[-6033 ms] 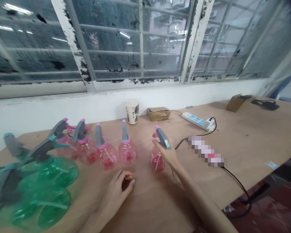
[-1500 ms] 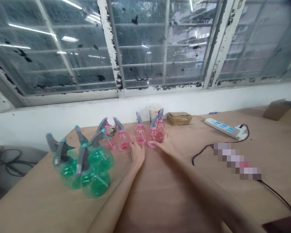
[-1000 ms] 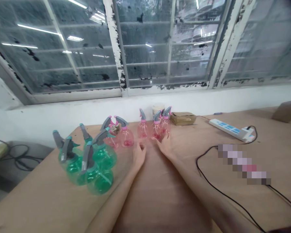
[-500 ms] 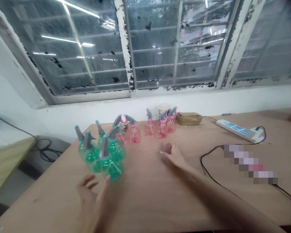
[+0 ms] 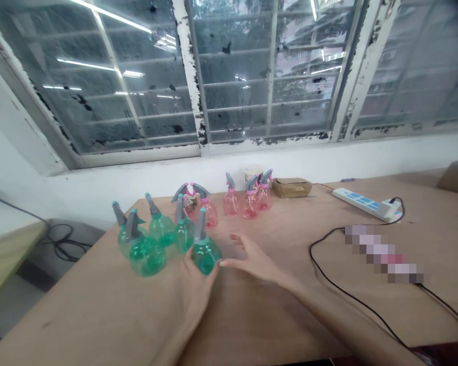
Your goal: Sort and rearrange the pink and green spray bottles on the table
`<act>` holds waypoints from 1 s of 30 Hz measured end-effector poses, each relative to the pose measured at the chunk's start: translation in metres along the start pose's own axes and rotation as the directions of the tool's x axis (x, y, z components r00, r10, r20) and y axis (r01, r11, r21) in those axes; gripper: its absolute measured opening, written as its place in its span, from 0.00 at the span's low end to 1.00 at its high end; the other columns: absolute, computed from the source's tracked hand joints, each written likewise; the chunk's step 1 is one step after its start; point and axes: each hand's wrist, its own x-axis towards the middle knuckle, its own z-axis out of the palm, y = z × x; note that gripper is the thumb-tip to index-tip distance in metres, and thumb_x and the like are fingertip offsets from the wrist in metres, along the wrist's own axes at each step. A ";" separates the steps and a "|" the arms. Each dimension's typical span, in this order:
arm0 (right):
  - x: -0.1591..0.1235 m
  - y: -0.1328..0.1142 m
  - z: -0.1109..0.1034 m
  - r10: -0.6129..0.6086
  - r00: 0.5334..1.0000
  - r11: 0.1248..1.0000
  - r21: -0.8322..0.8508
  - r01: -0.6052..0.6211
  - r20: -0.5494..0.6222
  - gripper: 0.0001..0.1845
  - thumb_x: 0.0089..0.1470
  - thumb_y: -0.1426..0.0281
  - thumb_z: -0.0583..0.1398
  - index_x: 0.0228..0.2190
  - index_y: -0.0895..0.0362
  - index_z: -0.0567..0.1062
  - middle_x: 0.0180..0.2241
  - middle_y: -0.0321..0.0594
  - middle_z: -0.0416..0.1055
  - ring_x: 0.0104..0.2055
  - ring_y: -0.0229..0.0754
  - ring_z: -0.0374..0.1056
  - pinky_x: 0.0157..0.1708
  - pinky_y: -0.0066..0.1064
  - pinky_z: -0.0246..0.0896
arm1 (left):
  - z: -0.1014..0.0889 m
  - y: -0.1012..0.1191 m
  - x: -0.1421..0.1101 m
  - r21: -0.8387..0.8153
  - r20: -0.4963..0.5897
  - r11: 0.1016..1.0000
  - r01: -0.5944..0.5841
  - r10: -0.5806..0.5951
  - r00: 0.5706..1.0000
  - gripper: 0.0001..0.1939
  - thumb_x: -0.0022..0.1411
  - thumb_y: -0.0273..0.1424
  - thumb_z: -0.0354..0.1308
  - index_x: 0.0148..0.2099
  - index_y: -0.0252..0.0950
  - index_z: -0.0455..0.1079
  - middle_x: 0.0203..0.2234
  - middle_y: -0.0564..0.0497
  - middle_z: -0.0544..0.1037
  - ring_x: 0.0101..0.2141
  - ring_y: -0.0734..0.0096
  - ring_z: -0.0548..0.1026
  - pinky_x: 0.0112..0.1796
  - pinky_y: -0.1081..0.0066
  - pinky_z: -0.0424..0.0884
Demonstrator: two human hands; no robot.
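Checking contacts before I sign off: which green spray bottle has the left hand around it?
The rightmost green spray bottle: the left hand cups its lower body, while no hand touches the other four green ones.

Brown table [image 5: 99, 315]: green bottles [image 5: 147, 257], pink bottles [image 5: 231, 203], cardboard box [image 5: 292, 188], power strip [image 5: 361, 203].

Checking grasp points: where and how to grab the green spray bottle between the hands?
Probably the green spray bottle's neck, from the right: it stands upright, narrows there above a round body, and another green bottle crowds its left.
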 end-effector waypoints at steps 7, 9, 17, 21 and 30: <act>0.007 -0.006 -0.007 0.012 0.939 1.000 0.024 -0.004 -0.344 0.33 0.45 0.55 0.66 0.50 0.55 0.65 0.49 0.47 0.70 0.51 0.50 0.68 0.52 0.46 0.60 | 0.035 0.038 -0.031 -0.074 0.466 0.996 -0.044 0.074 0.881 0.37 0.57 0.45 0.57 0.64 0.38 0.50 0.54 0.38 0.63 0.56 0.51 0.65 0.54 0.50 0.63; 0.010 -0.002 -0.014 0.033 0.912 0.999 0.023 -0.025 -0.410 0.27 0.47 0.56 0.64 0.46 0.55 0.67 0.45 0.45 0.73 0.46 0.50 0.70 0.49 0.45 0.62 | 0.041 0.043 -0.035 -0.109 0.526 0.990 -0.087 0.132 0.840 0.37 0.57 0.44 0.57 0.65 0.39 0.51 0.55 0.39 0.62 0.57 0.52 0.63 0.55 0.50 0.62; 0.022 0.018 -0.058 -0.079 0.898 0.996 -0.081 0.048 -0.432 0.27 0.46 0.68 0.58 0.51 0.52 0.66 0.42 0.41 0.75 0.37 0.46 0.71 0.43 0.41 0.65 | 0.042 0.033 -0.008 -0.228 0.442 0.968 -0.108 0.202 0.874 0.23 0.61 0.42 0.53 0.57 0.41 0.63 0.50 0.43 0.71 0.49 0.59 0.72 0.50 0.56 0.68; 0.027 0.035 -0.083 -0.084 0.874 0.987 -0.158 0.008 -0.479 0.22 0.46 0.65 0.58 0.46 0.52 0.72 0.38 0.41 0.76 0.40 0.49 0.71 0.44 0.42 0.64 | 0.016 0.025 0.031 -0.290 -0.009 0.955 -0.056 0.056 0.998 0.17 0.58 0.44 0.54 0.44 0.38 0.66 0.40 0.46 0.73 0.36 0.64 0.74 0.35 0.64 0.73; 0.052 0.072 -0.129 -0.040 0.718 0.996 -0.088 -0.029 -0.695 0.27 0.44 0.60 0.59 0.48 0.54 0.70 0.44 0.44 0.73 0.45 0.51 0.70 0.48 0.46 0.61 | 0.009 0.008 0.048 -0.177 -0.074 0.984 -0.025 0.012 0.997 0.18 0.57 0.47 0.53 0.39 0.37 0.65 0.28 0.53 0.69 0.26 0.70 0.68 0.30 0.69 0.68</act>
